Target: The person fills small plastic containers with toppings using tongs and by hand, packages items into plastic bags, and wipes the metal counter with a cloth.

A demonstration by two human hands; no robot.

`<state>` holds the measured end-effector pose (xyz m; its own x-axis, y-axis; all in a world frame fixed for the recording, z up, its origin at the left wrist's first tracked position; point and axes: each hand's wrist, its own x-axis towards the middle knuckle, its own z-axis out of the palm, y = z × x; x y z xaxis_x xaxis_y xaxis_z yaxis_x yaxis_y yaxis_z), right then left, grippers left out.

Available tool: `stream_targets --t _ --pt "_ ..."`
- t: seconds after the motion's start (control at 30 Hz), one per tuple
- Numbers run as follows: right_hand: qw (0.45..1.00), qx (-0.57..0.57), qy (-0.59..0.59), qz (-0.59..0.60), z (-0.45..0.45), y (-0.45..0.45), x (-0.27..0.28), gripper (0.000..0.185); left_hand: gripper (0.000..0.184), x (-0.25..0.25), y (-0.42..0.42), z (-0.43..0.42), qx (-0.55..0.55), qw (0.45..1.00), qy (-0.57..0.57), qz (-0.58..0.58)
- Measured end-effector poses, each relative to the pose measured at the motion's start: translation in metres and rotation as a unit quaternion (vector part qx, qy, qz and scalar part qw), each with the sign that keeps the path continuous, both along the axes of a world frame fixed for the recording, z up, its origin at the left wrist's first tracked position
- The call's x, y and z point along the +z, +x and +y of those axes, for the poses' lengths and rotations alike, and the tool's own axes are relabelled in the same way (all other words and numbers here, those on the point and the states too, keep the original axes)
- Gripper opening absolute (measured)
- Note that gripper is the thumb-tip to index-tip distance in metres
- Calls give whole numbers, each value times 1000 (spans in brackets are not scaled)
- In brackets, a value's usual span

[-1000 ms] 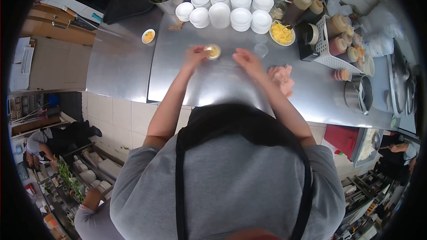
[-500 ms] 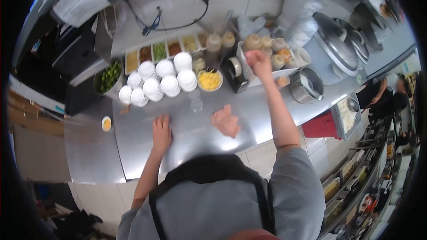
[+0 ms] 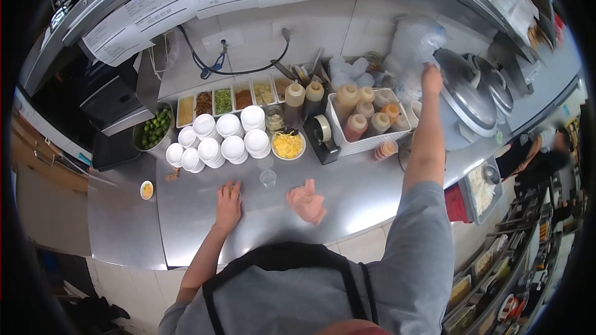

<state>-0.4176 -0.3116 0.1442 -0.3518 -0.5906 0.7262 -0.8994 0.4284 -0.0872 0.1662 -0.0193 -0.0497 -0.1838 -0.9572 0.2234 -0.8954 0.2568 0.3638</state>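
My left hand [image 3: 228,206] lies on the steel counter [image 3: 192,211] with its fingers apart; a rim of something clear may show under them, too small to tell. My right hand [image 3: 432,79] reaches far to the back right, at the clear plastic bags [image 3: 413,56]; its fingers are bent together and what they hold, if anything, is hidden. Between my arms are a small clear cup [image 3: 267,178] and a crumpled pinkish glove or cloth [image 3: 306,201]. A bowl of yellow shreds [image 3: 288,146] stands behind them.
Stacked white bowls [image 3: 233,147] stand before a row of topping trays [image 3: 222,101]. A white basket [image 3: 366,142] holds sauce bottles. To the right are large metal lids [image 3: 465,90]; at the left, a pot of green limes [image 3: 155,129]. Another person [image 3: 546,152] is at far right.
My right hand has moved from beside the sauce basket to the plastic bags farther right. My left hand, earlier at a small filled cup, now rests on the counter. The view has turned.
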Motion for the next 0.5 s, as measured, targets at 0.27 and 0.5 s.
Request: stream_targets --t 0.27,0.5 --pt "748 427 -272 -430 25 27 114 17 57 -5 1 -1 -4 1000 -8 3" --pt "607 553 -146 -552 110 162 106 10 66 46 -15 2 -11 998 -52 -29"
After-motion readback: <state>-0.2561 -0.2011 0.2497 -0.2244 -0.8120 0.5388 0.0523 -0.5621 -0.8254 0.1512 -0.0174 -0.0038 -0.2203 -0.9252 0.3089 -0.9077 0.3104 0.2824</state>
